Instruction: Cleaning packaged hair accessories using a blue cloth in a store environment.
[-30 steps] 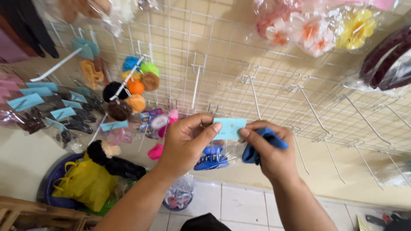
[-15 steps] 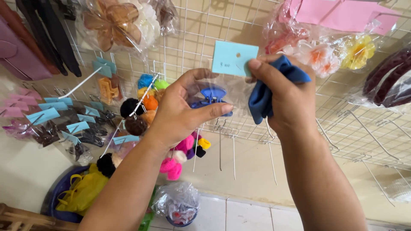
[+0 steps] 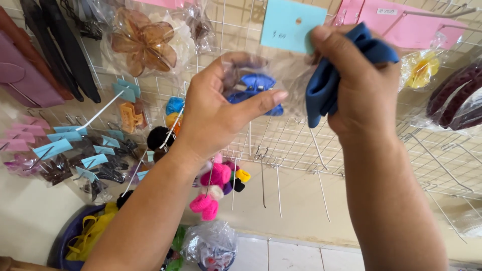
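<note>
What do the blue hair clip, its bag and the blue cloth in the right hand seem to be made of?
Blue hair clip: probably hard plastic, glossy, with moulded claw shapes.
Bag: thin clear plastic film; it wrinkles, glares, and the clip shows through it.
Header card: light blue matte card, it seems, flat with a punched hole.
Blue cloth: soft matte fabric, bunched in folds under the right hand; the fibre cannot be told.

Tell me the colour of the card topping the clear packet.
Light blue card, best in the head view.

Clear plastic packet with light-blue card header held upright; header above the fingertips. Blue hair claw clip inside, just behind the thumb. Dark blue cloth bunched beneath the other fingers.
</note>
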